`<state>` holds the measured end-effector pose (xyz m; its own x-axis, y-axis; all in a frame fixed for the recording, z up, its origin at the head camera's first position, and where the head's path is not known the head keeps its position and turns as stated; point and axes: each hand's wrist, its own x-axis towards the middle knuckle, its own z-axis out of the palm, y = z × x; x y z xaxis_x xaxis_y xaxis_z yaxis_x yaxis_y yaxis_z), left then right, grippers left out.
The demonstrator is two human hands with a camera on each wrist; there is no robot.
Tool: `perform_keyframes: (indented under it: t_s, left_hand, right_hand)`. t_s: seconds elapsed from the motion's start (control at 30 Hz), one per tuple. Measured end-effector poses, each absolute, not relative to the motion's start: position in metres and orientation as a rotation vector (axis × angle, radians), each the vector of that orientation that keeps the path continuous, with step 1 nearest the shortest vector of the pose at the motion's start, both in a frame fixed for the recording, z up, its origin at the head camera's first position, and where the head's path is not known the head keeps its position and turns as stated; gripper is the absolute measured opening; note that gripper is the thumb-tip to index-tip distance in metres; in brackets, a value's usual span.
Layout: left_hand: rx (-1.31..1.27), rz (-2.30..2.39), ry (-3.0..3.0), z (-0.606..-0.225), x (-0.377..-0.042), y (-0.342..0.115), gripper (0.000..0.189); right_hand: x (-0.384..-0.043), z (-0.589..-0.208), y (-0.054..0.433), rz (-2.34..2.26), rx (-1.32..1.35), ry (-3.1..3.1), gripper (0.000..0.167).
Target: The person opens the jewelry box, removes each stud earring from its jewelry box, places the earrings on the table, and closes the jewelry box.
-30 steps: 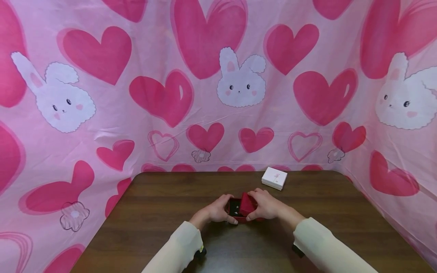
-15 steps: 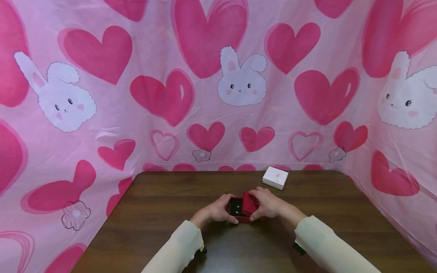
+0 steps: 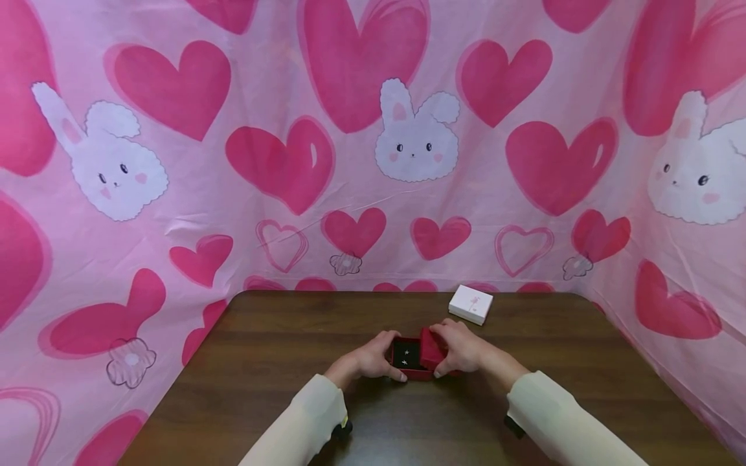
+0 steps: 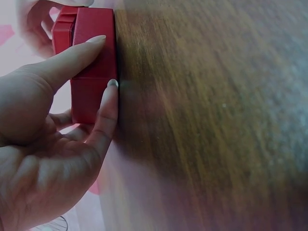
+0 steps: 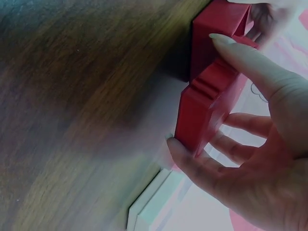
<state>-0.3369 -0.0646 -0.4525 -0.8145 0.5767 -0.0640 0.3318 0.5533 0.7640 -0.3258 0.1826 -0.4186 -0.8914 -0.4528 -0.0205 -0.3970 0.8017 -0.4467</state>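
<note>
A red jewelry box (image 3: 416, 375) lies on the table, its black insert (image 3: 413, 358) in sight with two small silvery earrings (image 3: 406, 353) on it. My left hand (image 3: 373, 358) grips the box's left end; in the left wrist view the thumb presses one long side of the red box (image 4: 96, 60) and the fingers wrap the end. The red lid (image 3: 430, 348) sits tilted over the box's right part. My right hand (image 3: 462, 351) holds it between thumb and fingers. In the right wrist view the lid (image 5: 198, 108) slants down beside the box (image 5: 216, 29).
A white box (image 3: 471, 304) with a pink print stands on the far right of the brown wooden table (image 3: 280, 336). Behind the table hangs a pink cloth (image 3: 250, 84) with hearts and rabbits.
The right hand has drawn the red lid a little to the right, so more of the black insert shows. The left hand keeps its grip on the box.
</note>
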Motion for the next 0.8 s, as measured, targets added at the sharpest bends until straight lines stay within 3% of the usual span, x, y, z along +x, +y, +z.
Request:
perform_keyframes:
  t_s: [0.8]
  left_hand:
    - [0.714,1.116,2.474,-0.45,-0.3354,-0.0631,0.073]
  right_hand:
    - [-0.3291,-0.4174,0.1897,-0.623,-0.587,2.923,0.086]
